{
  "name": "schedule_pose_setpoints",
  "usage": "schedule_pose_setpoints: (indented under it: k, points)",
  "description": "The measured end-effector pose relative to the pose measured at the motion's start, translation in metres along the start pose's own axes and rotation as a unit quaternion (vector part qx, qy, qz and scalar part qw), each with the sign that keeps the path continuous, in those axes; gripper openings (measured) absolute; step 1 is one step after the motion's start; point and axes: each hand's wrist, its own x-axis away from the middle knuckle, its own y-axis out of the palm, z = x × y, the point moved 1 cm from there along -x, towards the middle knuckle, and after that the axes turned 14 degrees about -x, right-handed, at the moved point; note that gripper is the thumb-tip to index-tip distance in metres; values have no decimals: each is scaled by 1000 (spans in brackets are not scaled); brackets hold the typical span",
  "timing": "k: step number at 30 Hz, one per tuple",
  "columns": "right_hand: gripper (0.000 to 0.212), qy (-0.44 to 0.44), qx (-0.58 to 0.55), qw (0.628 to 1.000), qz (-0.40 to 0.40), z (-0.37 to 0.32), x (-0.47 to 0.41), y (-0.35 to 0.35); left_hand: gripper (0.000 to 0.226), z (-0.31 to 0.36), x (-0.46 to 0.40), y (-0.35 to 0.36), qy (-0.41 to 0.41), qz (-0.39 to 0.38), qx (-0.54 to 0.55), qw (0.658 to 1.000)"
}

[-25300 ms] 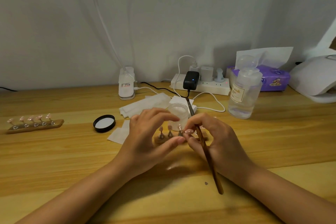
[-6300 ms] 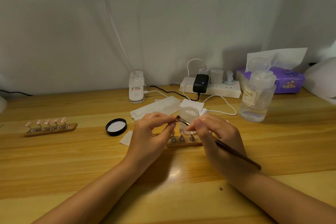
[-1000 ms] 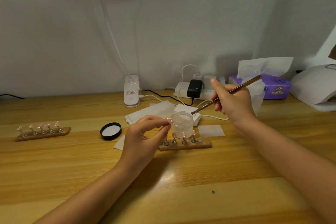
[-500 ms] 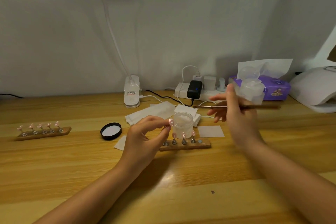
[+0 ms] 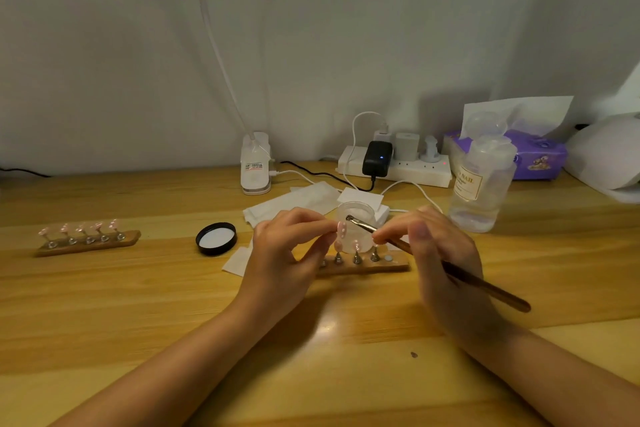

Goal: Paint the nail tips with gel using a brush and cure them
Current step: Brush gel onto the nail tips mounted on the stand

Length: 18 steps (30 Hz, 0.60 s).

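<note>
Your right hand (image 5: 446, 263), gripping the brush (image 5: 433, 262), has swung back from the desk's rear edge to the nail tip (image 5: 341, 229) pinched in your left hand (image 5: 287, 253), so painting can resume.

Your right hand (image 5: 446, 263) was way up by the bottle (image 5: 481, 180) half a second ago with the brush (image 5: 440, 265) held flat; now it's dropped back down in front of the jar (image 5: 356, 218), brush angled up-left so its tip sits right by the nail tip (image 5: 341, 229) your left hand (image 5: 284, 253) pinches. That's pretty much the pose you had about six seconds back. Compared with 25 seconds ago, your left hand has come up off the holder (image 5: 363, 265) and is holding one tip in the air, and the brush handle now points out right rather than toward you
</note>
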Motion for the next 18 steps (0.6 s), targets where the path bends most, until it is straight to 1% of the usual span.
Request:
schedule_pose_setpoints:
  k: [5, 9, 11, 13, 16, 18]
  points:
    - [45, -12, 13, 1000, -14, 1, 0, 4, 21, -1, 0, 1, 3, 8, -16, 1000]
    - [52, -6, -28, 1000, -2, 2, 3, 2, 25, -1, 0, 0, -7, 11, -8, 1000]
    - [50, -6, -33, 999, 8, 2, 3, 1, 27, -1, 0, 1, -9, 8, -13, 1000]
    - [45, -6, -13, 1000, 3, 1, 1, 3, 26, -2, 0, 1, -9, 6, -17, 1000]
    - [46, 0, 2, 1000, -15, 1, 1, 6, 19, -1, 0, 1, -6, 6, -20, 1000]
    - [48, -7, -9, 1000, -3, 1, 2, 5, 18, 0, -1, 0, -8, 4, -22, 1000]
